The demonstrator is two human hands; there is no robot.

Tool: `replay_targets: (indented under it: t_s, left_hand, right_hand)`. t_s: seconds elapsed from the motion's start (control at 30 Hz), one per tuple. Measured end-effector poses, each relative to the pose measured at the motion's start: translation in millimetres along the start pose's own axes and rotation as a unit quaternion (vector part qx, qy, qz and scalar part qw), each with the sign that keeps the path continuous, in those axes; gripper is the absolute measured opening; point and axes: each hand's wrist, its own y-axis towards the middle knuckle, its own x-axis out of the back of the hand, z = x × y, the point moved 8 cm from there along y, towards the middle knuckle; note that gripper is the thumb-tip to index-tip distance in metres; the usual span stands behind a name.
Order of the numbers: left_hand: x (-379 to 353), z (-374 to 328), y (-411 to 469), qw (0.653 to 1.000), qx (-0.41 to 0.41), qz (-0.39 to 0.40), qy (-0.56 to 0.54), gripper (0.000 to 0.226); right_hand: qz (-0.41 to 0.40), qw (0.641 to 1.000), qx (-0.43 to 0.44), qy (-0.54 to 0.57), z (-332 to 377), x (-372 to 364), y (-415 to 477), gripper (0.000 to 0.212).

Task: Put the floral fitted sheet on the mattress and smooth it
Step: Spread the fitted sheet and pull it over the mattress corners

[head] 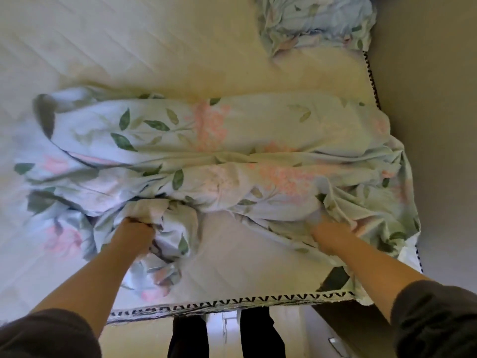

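Reaching forward, both arms extended over cream quilted mattress (129, 47). Clutching bunched pale floral fitted sheet (232, 130) in left grip (136, 233), fist tight; grasping its folds with right grip (327, 236). Crumpled across mattress's near end.

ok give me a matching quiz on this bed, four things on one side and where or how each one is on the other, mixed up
Things:
1 left hand
2 sheet
3 floral bundle
4 trim

Place or state:
a at the far right of the mattress
b bunched across the middle of the mattress
c black V stitches along the near edge
d gripping a wad of fabric

Pairs: 1-d, 2-b, 3-a, 4-c
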Motion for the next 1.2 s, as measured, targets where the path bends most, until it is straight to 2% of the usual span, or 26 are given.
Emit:
replay_targets:
  t_s: [0.03,0.07,0.13,0.17,0.27,0.3,0.37,0.4,0.47,0.5,0.53,0.6,0.67,0.73,0.77,0.83,0.87,0.93,0.97,1.03,1.07,1.13,1.2]
  left_hand:
    - [6.8,1.6,-6.0,0.998,-0.009,-0.050,-0.047,0.033]
    - [16.5,6.6,-13.1,0.985,-0.010,-0.133,-0.109,0.026]
    - [26.5,47.2,-29.8,0.923,0.042,-0.300,-0.236,0.012]
    - [18.1,75.5,-33.2,0.891,0.097,-0.320,-0.307,0.011]
    - [-39.1,148.2,-19.4,0.763,0.258,-0.253,-0.536,0.038]
    - [-62.2,176.4,-8.9,0.723,0.299,-0.209,-0.587,0.054]
    - [-94.6,223.2,14.3,0.664,0.356,-0.142,-0.642,0.085]
    - [-106.6,235.6,23.8,0.629,0.381,-0.116,-0.667,0.097]
    - [-129.4,264.4,50.5,0.532,0.389,-0.084,-0.747,0.110]
    - [-129.9,266.5,63.9,0.488,0.357,-0.093,-0.791,0.115]
    - [-125.9,270.6,81.8,0.467,0.295,-0.107,-0.827,0.118]
    - [-100.4,263.8,107.7,0.468,0.143,-0.113,-0.864,0.106]
    - [-73.9,256.8,117.5,0.498,0.055,-0.096,-0.860,0.069]
    - [-35.4,266.5,114.3,0.540,0.044,-0.121,-0.832,0.038]
    - [-3.2,281.9,108.9,0.553,0.026,-0.156,-0.818,0.035]
    - [86.8,325.4,90.9,0.584,-0.030,-0.262,-0.768,0.039]
    - [141.4,354.5,73.6,0.614,-0.046,-0.328,-0.717,0.042]
    - [244.0,409.1,30.2,0.661,-0.054,-0.456,-0.593,0.054]
    - [281.9,426.0,14.0,0.676,-0.051,-0.493,-0.546,0.067]
    - [320.1,438.1,4.9,0.718,-0.006,-0.488,-0.496,0.097]
    - [316.2,435.6,6.0,0.748,0.036,-0.473,-0.464,0.104]
    - [298.8,407.7,11.3,0.797,0.072,-0.465,-0.378,0.099]
    - [265.2,360.1,27.4,0.831,0.027,-0.442,-0.336,0.087]
  right_hand:
    - [-0.041,0.999,0.018,0.024,22.1,20.1,0.6,0.027]
    - [-0.083,0.994,0.053,0.040,51.0,44.9,1.4,0.030]
    - [-0.203,0.964,0.162,0.061,125.7,97.7,-5.3,0.035]
    - [-0.252,0.943,0.207,0.061,159.0,120.0,-13.1,0.039]
    - [-0.334,0.890,0.309,0.039,257.3,163.9,-32.2,0.052]
    - [-0.354,0.873,0.334,0.026,298.4,180.6,-34.9,0.056]
    - [-0.382,0.851,0.361,-0.014,372.5,209.2,-31.9,0.067]
    - [-0.390,0.849,0.354,-0.042,396.8,219.7,-27.1,0.076]
    - [-0.382,0.873,0.296,-0.065,448.1,239.9,1.3,0.093]
    - [-0.362,0.894,0.258,-0.059,456.2,243.8,16.2,0.093]
    - [-0.344,0.912,0.218,-0.048,465.6,245.9,32.1,0.085]
    - [-0.291,0.942,0.165,-0.006,474.3,242.4,58.9,0.056]
    - [-0.256,0.954,0.123,0.098,469.9,246.2,72.8,0.035]
    - [-0.272,0.928,0.066,0.247,438.4,262.5,68.7,0.024]
    - [-0.305,0.896,0.053,0.318,419.1,278.9,58.2,0.019]
    - [-0.366,0.823,0.068,0.429,387.9,320.9,31.3,0.014]
    - [-0.388,0.793,0.084,0.461,377.1,346.1,14.5,0.018]
    - [-0.432,0.757,0.101,0.480,362.7,397.3,-13.4,0.029]
    - [-0.449,0.749,0.100,0.477,357.0,415.7,-22.8,0.037]
    - [-0.460,0.760,0.074,0.453,343.4,431.5,-32.5,0.058]
    - [-0.456,0.775,0.055,0.435,339.3,425.5,-32.7,0.066]
    - [-0.448,0.794,0.045,0.408,326.0,403.8,-33.2,0.073]
    - [-0.421,0.811,0.060,0.401,319.3,373.9,-23.7,0.072]
